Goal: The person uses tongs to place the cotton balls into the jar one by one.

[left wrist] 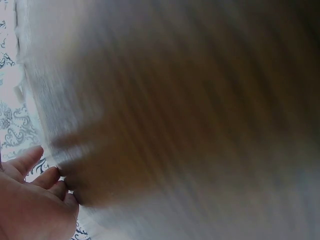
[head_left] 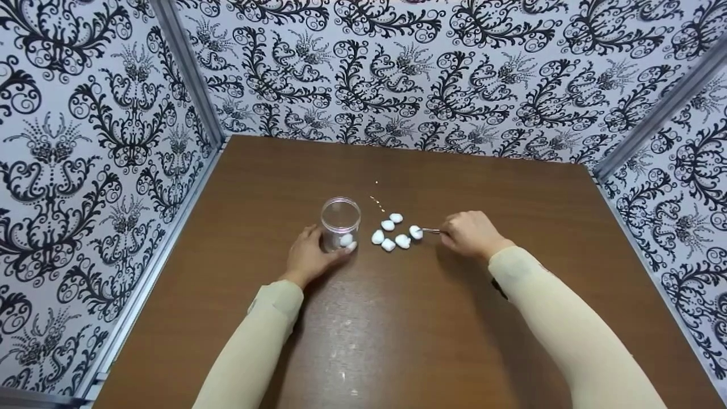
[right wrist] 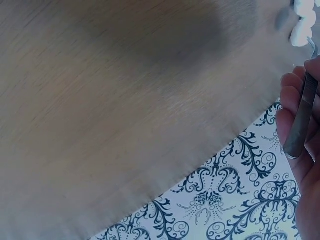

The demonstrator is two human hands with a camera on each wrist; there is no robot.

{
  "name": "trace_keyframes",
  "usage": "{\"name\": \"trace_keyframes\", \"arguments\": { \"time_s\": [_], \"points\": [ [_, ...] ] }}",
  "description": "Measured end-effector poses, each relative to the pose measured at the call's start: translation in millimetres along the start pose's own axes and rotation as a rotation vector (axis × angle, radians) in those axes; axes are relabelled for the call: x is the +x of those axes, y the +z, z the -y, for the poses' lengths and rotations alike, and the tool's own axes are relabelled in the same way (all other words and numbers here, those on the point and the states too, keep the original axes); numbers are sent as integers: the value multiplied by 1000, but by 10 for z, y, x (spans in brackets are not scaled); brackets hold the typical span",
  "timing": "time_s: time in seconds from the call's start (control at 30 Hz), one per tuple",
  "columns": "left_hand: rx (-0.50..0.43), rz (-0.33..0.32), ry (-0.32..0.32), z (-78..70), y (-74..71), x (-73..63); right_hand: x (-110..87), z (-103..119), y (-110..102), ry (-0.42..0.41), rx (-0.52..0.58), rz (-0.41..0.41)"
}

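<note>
My left hand (head_left: 311, 257) grips a clear plastic jar (head_left: 341, 215) standing upright, fingers on its left side and thumb across the front. A white cotton ball (head_left: 346, 240) lies inside the jar. In the left wrist view the fingers (left wrist: 47, 177) are curled and the jar cannot be made out. To the right, my right hand (head_left: 471, 233) holds metal tweezers (head_left: 433, 230), their tip at a cotton ball (head_left: 416, 232). The handle (right wrist: 302, 115) runs along the palm in the right wrist view. Several more cotton balls (head_left: 388, 245) lie between the hands.
Small gold-coloured bits (head_left: 377, 202) lie on the brown wooden table (head_left: 375, 329) behind the cotton balls. Patterned panels (head_left: 386, 74) with metal posts (head_left: 190, 74) enclose the back and sides.
</note>
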State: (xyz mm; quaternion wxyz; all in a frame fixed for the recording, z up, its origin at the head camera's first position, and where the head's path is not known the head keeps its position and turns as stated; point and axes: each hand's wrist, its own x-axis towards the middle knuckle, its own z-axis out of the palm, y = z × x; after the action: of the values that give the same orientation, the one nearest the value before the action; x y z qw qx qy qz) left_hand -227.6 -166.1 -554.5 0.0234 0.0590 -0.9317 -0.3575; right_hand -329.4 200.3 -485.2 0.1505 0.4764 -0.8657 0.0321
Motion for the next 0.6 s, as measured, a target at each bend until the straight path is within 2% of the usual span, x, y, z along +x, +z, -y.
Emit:
{"name": "trace_keyframes", "arguments": {
  "time_s": [0.6],
  "points": [
    [-14,-35,41,-22,-30,-40,-11,-4,-66,12,8,-25]
  ]
}}
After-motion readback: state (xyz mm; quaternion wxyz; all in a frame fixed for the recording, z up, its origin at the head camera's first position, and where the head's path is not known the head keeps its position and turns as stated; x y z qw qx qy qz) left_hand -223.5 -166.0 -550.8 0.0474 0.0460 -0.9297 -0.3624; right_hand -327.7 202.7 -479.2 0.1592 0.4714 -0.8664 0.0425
